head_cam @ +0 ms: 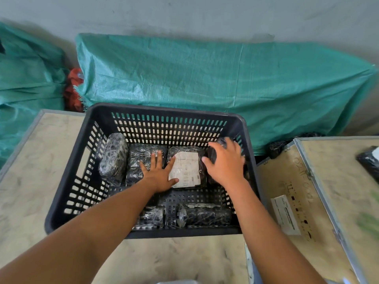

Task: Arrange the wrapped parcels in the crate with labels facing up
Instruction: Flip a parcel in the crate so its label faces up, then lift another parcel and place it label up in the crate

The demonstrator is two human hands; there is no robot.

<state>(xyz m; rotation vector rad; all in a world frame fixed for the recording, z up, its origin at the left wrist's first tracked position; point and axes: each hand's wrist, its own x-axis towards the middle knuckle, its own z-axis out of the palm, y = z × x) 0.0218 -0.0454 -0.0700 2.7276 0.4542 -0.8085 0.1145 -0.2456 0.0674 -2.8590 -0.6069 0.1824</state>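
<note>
Crate [67, 171] on scuffed plywood tabletop [28, 160] — green tarp [205, 78] behind — both grips spread.

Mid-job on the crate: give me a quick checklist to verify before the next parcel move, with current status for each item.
1. Centre parcel label facing up: ok, white label visible.
2. Parcel under left hand label up: not ok, no label showing on the parcel beside it.
3. Far-left parcel lying flat: not ok, it leans against the crate wall.
4. Right hand grip on the corner parcel: cannot tell, mostly hidden.
5. Near-row parcels labels up: cannot tell.
6. Free floor space in the crate: ok.
</note>
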